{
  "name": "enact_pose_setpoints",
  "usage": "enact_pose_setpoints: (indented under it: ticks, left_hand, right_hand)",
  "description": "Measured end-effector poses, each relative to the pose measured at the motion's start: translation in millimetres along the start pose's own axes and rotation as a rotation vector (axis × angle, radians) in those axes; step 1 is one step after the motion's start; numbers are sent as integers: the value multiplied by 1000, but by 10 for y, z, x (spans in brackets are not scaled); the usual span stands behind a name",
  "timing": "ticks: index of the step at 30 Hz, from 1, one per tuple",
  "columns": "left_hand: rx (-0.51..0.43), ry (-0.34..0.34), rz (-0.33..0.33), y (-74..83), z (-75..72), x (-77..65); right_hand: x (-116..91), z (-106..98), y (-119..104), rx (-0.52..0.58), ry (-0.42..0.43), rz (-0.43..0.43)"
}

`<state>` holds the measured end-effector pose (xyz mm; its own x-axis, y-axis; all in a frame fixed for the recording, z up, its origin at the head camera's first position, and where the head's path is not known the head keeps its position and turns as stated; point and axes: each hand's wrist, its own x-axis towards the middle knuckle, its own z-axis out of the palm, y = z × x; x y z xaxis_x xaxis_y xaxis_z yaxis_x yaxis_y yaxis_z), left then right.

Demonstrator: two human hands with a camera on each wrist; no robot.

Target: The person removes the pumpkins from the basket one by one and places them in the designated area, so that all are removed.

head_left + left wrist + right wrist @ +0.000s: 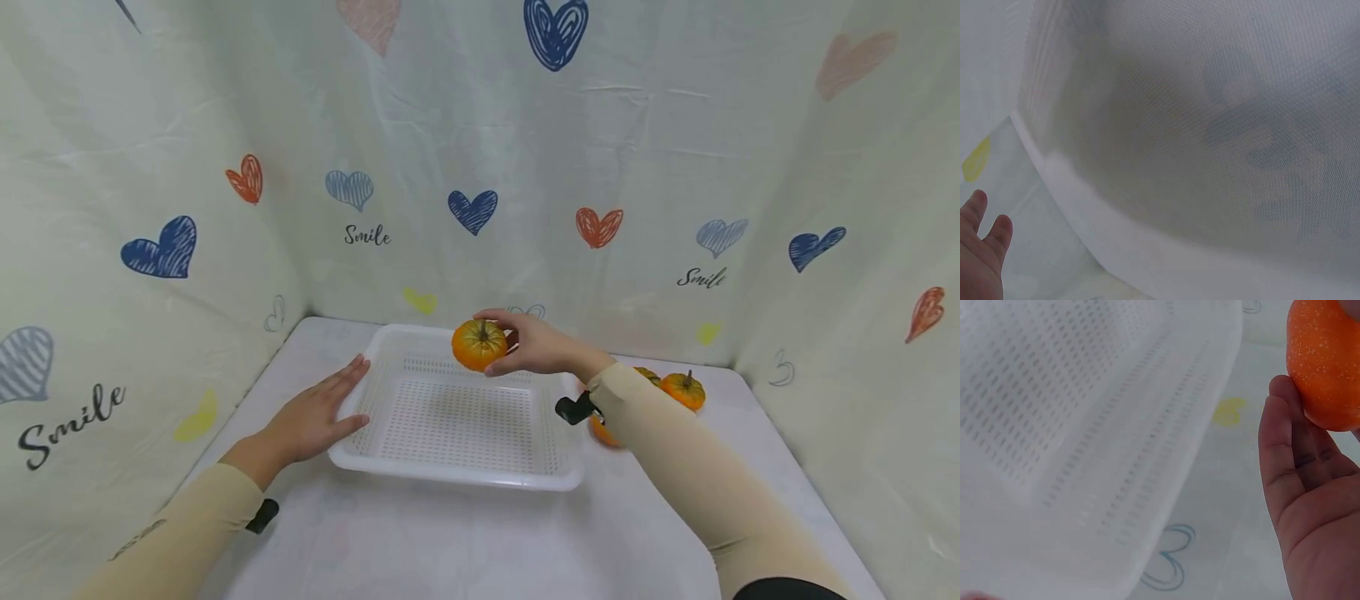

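A small orange pumpkin (478, 347) with a greenish top and a short stem is gripped between the thumb and fingers of my right hand (536, 343). That hand is raised over the far part of a white perforated plastic basket (450, 477). In the right wrist view the pumpkin (1325, 369) shows its smooth orange side above the palm. My left hand (307, 421) lies along the basket's left rim, fingers straight and spread. The left wrist view shows only part of this hand (982, 256) at the lower left corner. No pumpkin is visible inside the basket.
Right of the basket, partly behind my right forearm, lie several more pumpkins, among them one with its stem up (684, 392) and another orange one (606, 433). A white table (450, 550) carries everything. Heart-printed curtains (525, 150) enclose the back and sides.
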<state>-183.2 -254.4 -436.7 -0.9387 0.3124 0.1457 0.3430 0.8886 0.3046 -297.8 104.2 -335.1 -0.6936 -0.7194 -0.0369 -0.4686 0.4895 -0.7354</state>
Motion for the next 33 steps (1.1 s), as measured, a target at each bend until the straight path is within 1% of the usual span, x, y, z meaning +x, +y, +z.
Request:
enact_pose_setpoints:
  ticks: [3, 7, 12, 14, 21, 27, 30, 33]
  left_hand:
    - [4, -2, 1, -1, -16, -4]
    - [2, -3, 0, -10, -12, -11]
    - [-2, 7, 11, -10, -6, -18]
    - [-3, 7, 13, -6, -12, -18]
    - [-12, 0, 18, 0, -29, -16]
    - [-9, -1, 19, 3, -22, -9]
    - [-7, -1, 15, 10, -25, -11]
    - [-6, 2, 10, 15, -32, -20]
  right_hand:
    - [-212, -119, 28, 28, 14, -13]
    - [-511, -245, 147, 47, 50, -9]
    - [-874, -336, 343, 31, 108, 29]
    - [-1000, -355, 419, 32, 128, 62]
    - [-1333, -386, 688, -6, 178, 147]
    - [-1612, -398, 845, -49, 226, 212]
    - [-1721, -396, 927, -53, 249, 244]
    - [-1813, -393, 1003, -60, 265, 256]
